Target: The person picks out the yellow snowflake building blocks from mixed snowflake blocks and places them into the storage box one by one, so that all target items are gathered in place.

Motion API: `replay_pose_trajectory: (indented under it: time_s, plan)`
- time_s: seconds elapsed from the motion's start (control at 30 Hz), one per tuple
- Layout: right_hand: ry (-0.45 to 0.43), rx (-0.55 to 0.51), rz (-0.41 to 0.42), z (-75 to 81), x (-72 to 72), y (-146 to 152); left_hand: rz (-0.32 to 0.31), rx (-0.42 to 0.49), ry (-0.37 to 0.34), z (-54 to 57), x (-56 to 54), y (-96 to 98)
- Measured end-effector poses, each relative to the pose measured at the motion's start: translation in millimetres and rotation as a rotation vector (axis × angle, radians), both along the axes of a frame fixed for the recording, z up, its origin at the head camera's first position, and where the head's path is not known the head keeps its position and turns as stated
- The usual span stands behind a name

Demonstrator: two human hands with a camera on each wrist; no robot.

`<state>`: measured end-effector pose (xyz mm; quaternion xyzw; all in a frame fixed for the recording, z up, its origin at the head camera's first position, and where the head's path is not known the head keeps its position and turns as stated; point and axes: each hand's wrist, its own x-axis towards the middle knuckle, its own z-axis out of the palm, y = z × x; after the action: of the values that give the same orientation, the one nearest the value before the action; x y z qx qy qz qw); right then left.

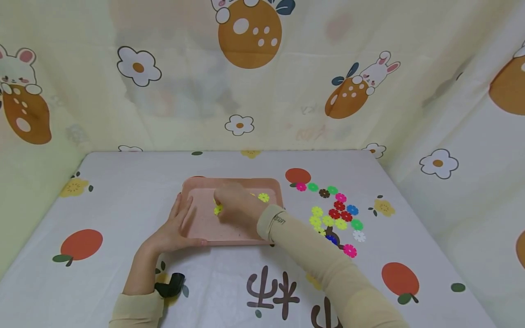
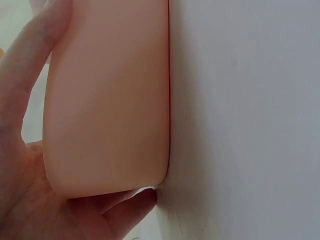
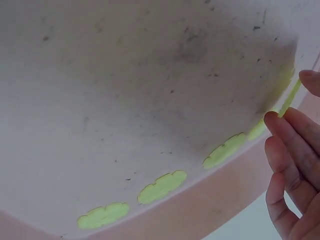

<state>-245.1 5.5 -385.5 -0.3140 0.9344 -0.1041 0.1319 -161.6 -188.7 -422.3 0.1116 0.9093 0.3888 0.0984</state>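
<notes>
Nearest is seen a sleeve (image 1: 328,266); in the right grip (image 1: 238,207) one flower (image 3: 290,98) is pinched over the tray (image 1: 203,223), near a flower row (image 3: 162,187) along its edge. Its near-left corner is touched by the spread left grip (image 1: 170,232).

We'd call this a curtained-off tabletop corner; can't tell if home or studio. Pale cloth (image 1: 184,130) hangs behind and down both sides, printed with rabbits (image 1: 374,75), brown fruit shapes (image 1: 250,38) and white flowers (image 1: 138,66). Light table cover (image 1: 127,200) carries red fruit (image 1: 82,244) and brown characters (image 1: 262,290). Bright flower-shaped pieces (image 1: 341,223) and a pink tray (image 1: 197,218) give us a craft-nook look.
</notes>
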Motion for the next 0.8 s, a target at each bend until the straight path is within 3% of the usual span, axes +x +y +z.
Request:
replay_pose_trajectory:
  time_s: [0.53, 0.8]
  plan:
    - [0.073, 0.051, 0.075, -1.3, -2.0, -0.2, 0.0, 0.009, -0.006, 0.8, 0.3, 0.2]
    - [-0.066, -0.075, -0.03, 4.3, 1.4, 7.7, 0.001, 0.01, -0.022, 1.1, 0.1, 0.2]
